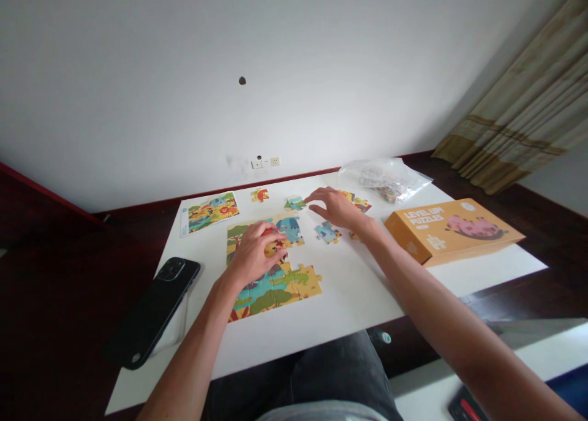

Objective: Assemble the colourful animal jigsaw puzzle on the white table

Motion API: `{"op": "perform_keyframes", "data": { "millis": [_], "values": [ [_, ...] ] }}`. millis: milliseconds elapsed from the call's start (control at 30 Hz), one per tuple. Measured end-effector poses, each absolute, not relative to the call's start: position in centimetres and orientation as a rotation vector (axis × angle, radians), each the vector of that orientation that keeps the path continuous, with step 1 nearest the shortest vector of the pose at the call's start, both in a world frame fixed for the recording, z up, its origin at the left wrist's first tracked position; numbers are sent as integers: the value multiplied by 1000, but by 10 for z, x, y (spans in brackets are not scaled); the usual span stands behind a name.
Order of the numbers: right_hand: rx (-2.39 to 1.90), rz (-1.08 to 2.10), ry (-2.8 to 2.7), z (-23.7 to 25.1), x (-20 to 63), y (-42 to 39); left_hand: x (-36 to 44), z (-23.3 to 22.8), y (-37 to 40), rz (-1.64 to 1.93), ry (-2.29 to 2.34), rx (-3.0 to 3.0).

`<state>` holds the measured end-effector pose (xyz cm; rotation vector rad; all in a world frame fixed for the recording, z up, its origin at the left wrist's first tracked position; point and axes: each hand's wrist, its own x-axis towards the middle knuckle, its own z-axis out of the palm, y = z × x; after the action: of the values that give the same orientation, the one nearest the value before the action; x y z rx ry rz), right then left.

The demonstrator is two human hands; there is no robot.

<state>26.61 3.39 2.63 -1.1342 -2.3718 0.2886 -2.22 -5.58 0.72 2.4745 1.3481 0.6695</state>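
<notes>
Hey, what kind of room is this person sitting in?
Probably a room in a home: a white table set against a plain wall with sockets, a striped curtain, and a children's jigsaw puzzle with its box under the left hand and right hand.

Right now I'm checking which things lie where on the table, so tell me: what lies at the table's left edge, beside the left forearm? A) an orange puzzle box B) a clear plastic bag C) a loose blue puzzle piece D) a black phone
D: a black phone lies at the left edge of the white table, while the orange puzzle box and the clear plastic bag sit on the right side.
</notes>
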Motion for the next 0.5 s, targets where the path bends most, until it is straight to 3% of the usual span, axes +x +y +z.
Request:
{"op": "perform_keyframes", "data": {
  "millis": [167, 333, 500],
  "values": [
    [-1355, 441, -2487, 45, 294, 33, -19, 5, -56, 650, 1339, 2483],
    [-1247, 783, -2565, 57, 300, 22, -18, 2, -57, 483, 1373, 2458],
    [-1198, 786, -2658, 52, 297, 22, -18, 1, -56, 389, 1370, 2456]
  ]
}}
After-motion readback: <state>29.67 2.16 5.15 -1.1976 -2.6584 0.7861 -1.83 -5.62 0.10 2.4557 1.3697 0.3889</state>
